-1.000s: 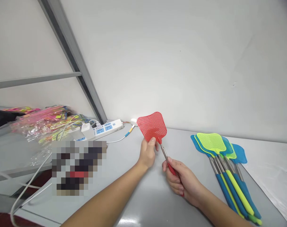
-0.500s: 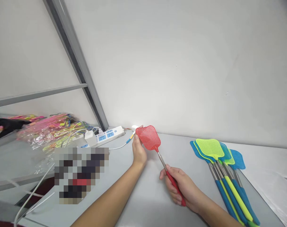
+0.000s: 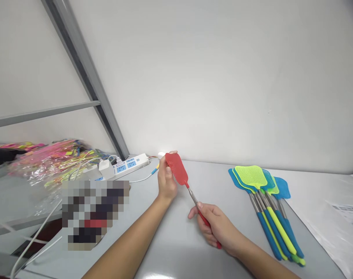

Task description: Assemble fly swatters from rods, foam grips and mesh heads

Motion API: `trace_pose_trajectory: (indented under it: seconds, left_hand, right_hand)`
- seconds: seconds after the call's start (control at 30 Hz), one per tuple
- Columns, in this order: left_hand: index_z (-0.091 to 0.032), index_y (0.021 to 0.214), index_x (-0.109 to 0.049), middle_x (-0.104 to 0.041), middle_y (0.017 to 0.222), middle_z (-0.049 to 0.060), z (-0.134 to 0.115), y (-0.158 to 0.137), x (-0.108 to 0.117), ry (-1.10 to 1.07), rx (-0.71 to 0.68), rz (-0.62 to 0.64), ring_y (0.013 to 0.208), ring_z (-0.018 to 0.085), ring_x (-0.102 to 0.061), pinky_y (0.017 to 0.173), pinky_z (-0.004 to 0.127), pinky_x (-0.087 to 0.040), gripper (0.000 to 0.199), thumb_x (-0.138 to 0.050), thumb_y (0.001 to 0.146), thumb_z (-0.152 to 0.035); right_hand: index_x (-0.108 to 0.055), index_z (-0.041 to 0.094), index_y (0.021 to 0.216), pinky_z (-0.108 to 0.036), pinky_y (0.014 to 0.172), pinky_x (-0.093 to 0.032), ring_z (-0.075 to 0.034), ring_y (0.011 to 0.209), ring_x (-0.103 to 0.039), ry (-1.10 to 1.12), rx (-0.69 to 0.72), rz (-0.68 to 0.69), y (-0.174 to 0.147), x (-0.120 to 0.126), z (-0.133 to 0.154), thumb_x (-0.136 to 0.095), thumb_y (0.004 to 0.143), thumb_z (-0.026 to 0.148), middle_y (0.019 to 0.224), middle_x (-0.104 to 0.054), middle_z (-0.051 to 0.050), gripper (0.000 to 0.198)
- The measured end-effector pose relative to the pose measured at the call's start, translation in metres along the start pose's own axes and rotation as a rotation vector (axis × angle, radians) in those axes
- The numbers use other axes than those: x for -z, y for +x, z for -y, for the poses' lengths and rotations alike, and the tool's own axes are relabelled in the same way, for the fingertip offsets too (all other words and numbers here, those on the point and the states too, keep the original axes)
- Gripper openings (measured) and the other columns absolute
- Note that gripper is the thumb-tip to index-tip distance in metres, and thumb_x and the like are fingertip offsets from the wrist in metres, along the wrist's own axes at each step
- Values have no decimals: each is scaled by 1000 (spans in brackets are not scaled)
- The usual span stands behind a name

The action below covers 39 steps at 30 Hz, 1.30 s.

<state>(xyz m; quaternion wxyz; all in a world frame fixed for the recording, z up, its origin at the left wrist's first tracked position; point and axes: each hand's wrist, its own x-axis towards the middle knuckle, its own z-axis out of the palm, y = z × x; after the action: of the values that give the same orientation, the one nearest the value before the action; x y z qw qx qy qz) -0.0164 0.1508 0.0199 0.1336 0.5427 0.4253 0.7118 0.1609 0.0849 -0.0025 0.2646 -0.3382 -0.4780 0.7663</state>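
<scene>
A red fly swatter (image 3: 177,169) with a perforated head and a metal shaft is held over the grey table. My right hand (image 3: 214,225) is closed around its red handle. Behind the swatter's head, my left hand (image 3: 167,181) grips the head's left edge, its thumb in front and the other fingers partly hidden. The head is turned at an angle and looks bent. Right of my hands, several blue and yellow-green fly swatters (image 3: 250,176) lie in a stack, handles toward me.
A white power strip (image 3: 131,166) with plugs and cables lies at the back left. Bagged colourful items (image 3: 57,155) sit on a shelf beyond the metal frame (image 3: 89,77). A pixelated object (image 3: 96,215) lies on the left. White plastic sheeting (image 3: 324,205) covers the right side.
The red swatter's head has turned and now shows a narrower face. My left hand has closed further on its edge. The whole view has shifted slightly.
</scene>
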Motion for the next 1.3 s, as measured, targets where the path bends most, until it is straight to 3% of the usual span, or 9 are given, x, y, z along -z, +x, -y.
trace_pose_trajectory:
  seconds: [0.13, 0.3, 0.43, 0.5, 0.6, 0.63, 0.73, 0.97, 1.3]
  left_hand:
    - [-22, 124, -52, -58, 122, 11, 6, 0, 0, 21, -83, 72, 111, 24, -55, 99, 40, -40, 53, -28, 96, -60]
    - [-21, 129, -51, -56, 128, 13, 7, -1, 0, 43, -130, 215, 118, 28, -52, 102, 43, -36, 60, -31, 93, -65]
    - [-21, 128, -52, -61, 120, 11, 10, -2, 2, 216, -179, 415, 109, 26, -56, 95, 42, -43, 57, -23, 97, -58]
    - [-21, 121, -57, -65, 111, 9, 11, -2, 2, 247, -168, 485, 103, 24, -58, 91, 40, -46, 51, -24, 98, -52]
    - [-21, 110, -62, -67, 102, 8, 11, -2, 1, 250, -149, 527, 98, 23, -59, 89, 40, -46, 46, -26, 99, -47]
    - [-20, 108, -62, -67, 101, 8, 11, -2, 1, 254, -146, 534, 98, 23, -59, 88, 40, -46, 45, -26, 99, -46]
    - [-20, 104, -63, -67, 97, 7, 11, 0, 1, 263, -147, 541, 94, 23, -60, 86, 39, -47, 44, -26, 99, -44]
    - [-20, 101, -64, -67, 92, 6, 21, 4, 3, 280, -117, 507, 89, 22, -61, 80, 35, -47, 41, -29, 99, -41]
    - [-20, 96, -65, -67, 90, 5, 28, 4, 1, 302, -46, 498, 86, 22, -61, 80, 34, -47, 43, -28, 99, -43]
  right_hand:
    - [-52, 22, 100, -18, 35, -19, -6, 37, -21, -142, 136, -142, -2, -8, 1, -44, 92, 59, 51, -34, 12, 39]
    - [-59, 25, 112, -25, 53, -35, -13, 56, -48, -622, 254, -302, -49, -21, 13, -36, 99, 45, 67, -57, 2, 33]
    - [-57, 27, 129, -33, 78, -42, -26, 95, -62, -908, 328, -664, -100, -11, 29, -39, 98, 39, 107, -68, -9, 38]
    - [-50, 29, 138, -36, 82, -42, -28, 104, -61, -1036, 268, -845, -116, 7, 43, -40, 96, 36, 122, -65, -9, 44]
    - [-49, 25, 139, -32, 73, -41, -27, 95, -64, -1293, 14, -1098, -126, 43, 66, -36, 96, 30, 111, -69, -10, 45]
    - [-50, 24, 137, -31, 69, -40, -26, 90, -65, -1364, -104, -1115, -125, 54, 72, -35, 96, 29, 103, -70, -10, 44]
    - [-58, 17, 126, -30, 63, -36, -27, 84, -65, -1402, -212, -1154, -113, 80, 80, -39, 93, 24, 94, -70, -13, 38]
    - [-59, 16, 123, -28, 65, -35, -25, 92, -65, -1434, -232, -1160, -81, 102, 73, -39, 88, 14, 103, -68, -14, 40]
    - [-59, 16, 123, -28, 70, -37, -25, 97, -64, -1408, -205, -1100, -82, 112, 61, -41, 92, 21, 103, -68, -13, 36]
